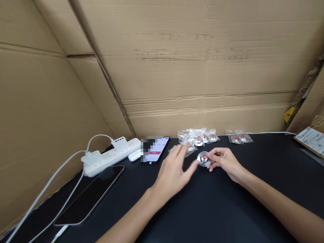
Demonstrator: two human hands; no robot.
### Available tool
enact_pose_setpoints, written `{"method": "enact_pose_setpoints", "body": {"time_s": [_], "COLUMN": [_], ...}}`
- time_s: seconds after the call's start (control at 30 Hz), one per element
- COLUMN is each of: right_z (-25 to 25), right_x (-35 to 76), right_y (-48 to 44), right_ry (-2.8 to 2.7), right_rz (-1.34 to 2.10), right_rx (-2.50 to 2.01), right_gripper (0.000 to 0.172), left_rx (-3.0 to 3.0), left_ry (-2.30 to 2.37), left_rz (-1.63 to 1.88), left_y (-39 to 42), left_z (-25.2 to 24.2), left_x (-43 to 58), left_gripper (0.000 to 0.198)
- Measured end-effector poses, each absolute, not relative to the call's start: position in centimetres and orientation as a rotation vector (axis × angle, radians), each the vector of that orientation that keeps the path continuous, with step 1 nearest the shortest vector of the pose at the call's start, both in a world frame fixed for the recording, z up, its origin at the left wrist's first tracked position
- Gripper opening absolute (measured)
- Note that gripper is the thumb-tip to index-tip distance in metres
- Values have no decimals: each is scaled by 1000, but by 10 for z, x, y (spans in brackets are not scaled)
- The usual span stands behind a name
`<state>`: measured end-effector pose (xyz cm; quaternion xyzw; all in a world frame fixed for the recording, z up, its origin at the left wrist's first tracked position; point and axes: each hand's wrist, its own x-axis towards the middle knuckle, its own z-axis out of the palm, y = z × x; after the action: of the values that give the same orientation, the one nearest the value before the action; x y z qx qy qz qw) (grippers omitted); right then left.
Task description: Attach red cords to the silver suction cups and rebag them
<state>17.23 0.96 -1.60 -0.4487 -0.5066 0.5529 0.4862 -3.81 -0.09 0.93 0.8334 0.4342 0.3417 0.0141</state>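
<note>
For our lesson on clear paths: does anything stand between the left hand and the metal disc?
Nothing visible does. The left hand is open beside the metal disc, thumb at its rim. The right hand holds the disc's other side; the bagged discs lie beyond.

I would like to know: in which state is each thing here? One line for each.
Metal disc: unwrapped, held by its edge
Right hand: closed on the disc
Left hand: open, thumb near the disc, contact unclear
Bagged discs: in clear plastic
Phone: screen lit
Tablet: screen dark
Power strip: adapters plugged in
</note>
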Motion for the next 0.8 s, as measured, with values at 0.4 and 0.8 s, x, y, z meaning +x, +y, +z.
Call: {"method": "enact_pose_setpoints", "body": {"time_s": [0.4, 0.8], "right_z": [-12, -17], "right_x": [169, 210], "right_y": [2, 27], "right_ry": [-1369, -2001], "right_rz": [1540, 464], "right_rx": [-938, -1438], "right_gripper": [37, 19], "left_rx": [2495, 1527], "left_ry": [1099, 896], "left_rz": [705, 823], "left_y": [-11, 4], "left_z": [-1, 7], "left_x": [-29, -32], "left_gripper": [41, 38]}}
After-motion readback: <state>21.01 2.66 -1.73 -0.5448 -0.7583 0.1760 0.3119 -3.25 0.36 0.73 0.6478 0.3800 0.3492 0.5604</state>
